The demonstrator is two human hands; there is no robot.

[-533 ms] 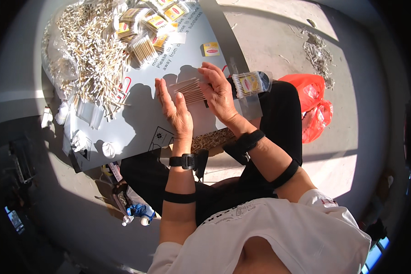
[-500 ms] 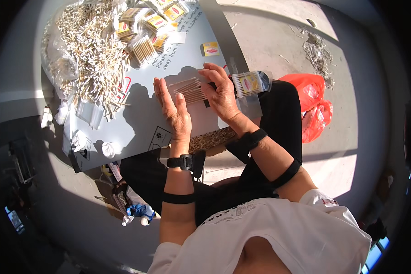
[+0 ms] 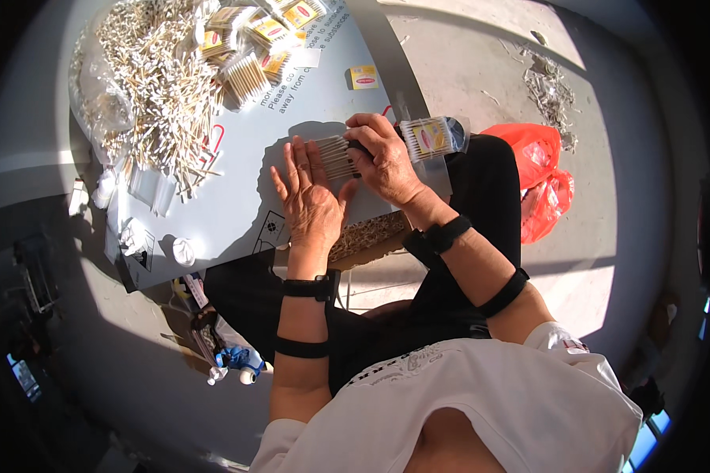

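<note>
A row of cotton swabs (image 3: pixel 335 157) lies side by side on the grey tabletop, between my two hands. My left hand (image 3: pixel 312 206) is palm down at the left end of the row, its fingers stretched and spread, the fingertips against the swabs. At the right end, my right hand (image 3: pixel 388 164) has its fingers curled down onto the swab ends, hiding them. A dark piece shows partly under those fingers. Just right of this hand, a clear pack of swabs with a yellow label (image 3: pixel 431 137) lies at the table's edge.
A large heap of loose swabs (image 3: pixel 154 87) fills the table's left side in clear plastic. Filled packs (image 3: pixel 268 31) are piled beside it. A yellow card (image 3: pixel 364 77) lies farther back. Crumpled white paper (image 3: pixel 183 251) sits near the front edge. Red plastic bags (image 3: pixel 540 185) rest on the floor at right.
My left hand has turned from standing on edge to palm down, with its fingers spread over the left swab ends. My right hand's fingers have curled in more at the right end.
</note>
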